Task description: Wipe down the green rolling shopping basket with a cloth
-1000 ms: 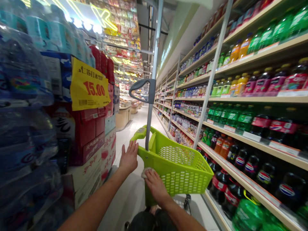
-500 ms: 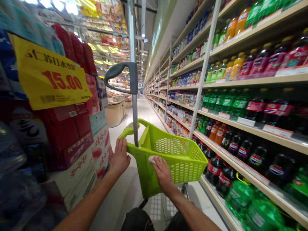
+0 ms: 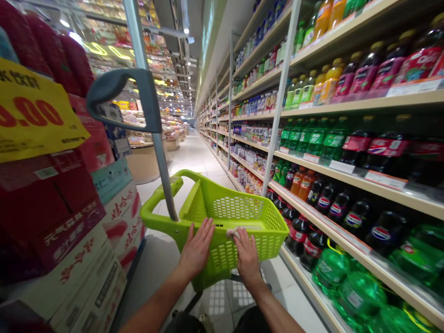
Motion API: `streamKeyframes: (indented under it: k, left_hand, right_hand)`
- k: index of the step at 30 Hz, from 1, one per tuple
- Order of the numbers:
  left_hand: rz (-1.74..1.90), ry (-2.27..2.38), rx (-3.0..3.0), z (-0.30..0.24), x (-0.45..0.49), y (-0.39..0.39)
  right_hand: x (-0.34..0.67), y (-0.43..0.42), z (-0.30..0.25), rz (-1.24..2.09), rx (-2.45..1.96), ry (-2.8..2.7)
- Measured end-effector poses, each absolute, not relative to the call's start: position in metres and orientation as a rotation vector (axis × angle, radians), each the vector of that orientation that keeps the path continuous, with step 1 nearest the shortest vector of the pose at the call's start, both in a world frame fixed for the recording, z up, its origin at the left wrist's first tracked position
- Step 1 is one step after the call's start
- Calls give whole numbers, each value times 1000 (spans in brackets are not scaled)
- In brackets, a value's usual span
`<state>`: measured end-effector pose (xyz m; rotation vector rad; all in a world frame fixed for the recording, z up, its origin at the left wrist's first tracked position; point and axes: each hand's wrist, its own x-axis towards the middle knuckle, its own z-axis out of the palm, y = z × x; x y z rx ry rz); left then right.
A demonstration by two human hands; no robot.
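Note:
A lime-green shopping basket cart (image 3: 222,249) stands in front of me, its sides full of holes. A grey metal pole rises from its left end and carries a dark grey handle (image 3: 152,101). My left hand (image 3: 199,247) rests against the near side, its fingers stretched out over the rim. Further right along that rim, my right hand (image 3: 248,256) presses a small crumpled white cloth (image 3: 235,232) to the plastic under its fingertips. Inside, the basket's floor shows bare green plastic.
Shelves of bottled drinks (image 3: 312,138) line the right side of the aisle. Stacked drink cartons (image 3: 86,273) with a yellow price sign (image 3: 38,113) stand close on the left. Tiled floor (image 3: 197,152) runs ahead past rounded display stands (image 3: 142,162).
My left hand has moved right, from the cart's handle end to the basket's near rim. My right hand has shifted with the cloth toward the rim. The cart has turned and its pole leans left.

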<state>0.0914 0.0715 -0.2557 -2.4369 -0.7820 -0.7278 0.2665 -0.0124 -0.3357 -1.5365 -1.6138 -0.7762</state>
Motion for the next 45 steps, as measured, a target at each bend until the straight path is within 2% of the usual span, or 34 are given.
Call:
streamKeyframes:
  k: [6, 11, 17, 23, 29, 36, 40, 42, 44, 45]
  left_hand:
    - [-649, -825, -2464, -266, 107, 67]
    - [-616, -872, -2521, -270, 119, 59]
    - [-550, -888, -2636, -276, 135, 53]
    - [-512, -908, -2672, -271, 142, 54]
    - [-518, -897, -2692, -273, 150, 49]
    - [-581, -931, -2736, -273, 148, 52]
    - [-703, -985, -3020, -272, 149, 32]
    - [-856, -1162, -3296, -274, 154, 16]
    - [-1216, -1572, -3536, -275, 161, 1]
    - [-1539, -1807, -3561, -276, 164, -4]
  right_hand:
    - [279, -28, -365, -724, -1568, -1715]
    - [305, -22, -351, -743, -1630, -1498]
    - [314, -32, -369, -715, -1659, -1540]
    - [352, -34, -355, -799, -1755, -1330]
    - [372, -55, -388, -757, -1887, -1369]
    - [403, -63, -371, -836, -1960, -1157]
    - [359, -68, -390, -677, -1839, -1244]
    - [325, -66, -388, -548, -1758, -1287]
    - [293, -60, -375, -431, -1648, -1394]
    - [281, -56, -366, -382, -1591, -1448]
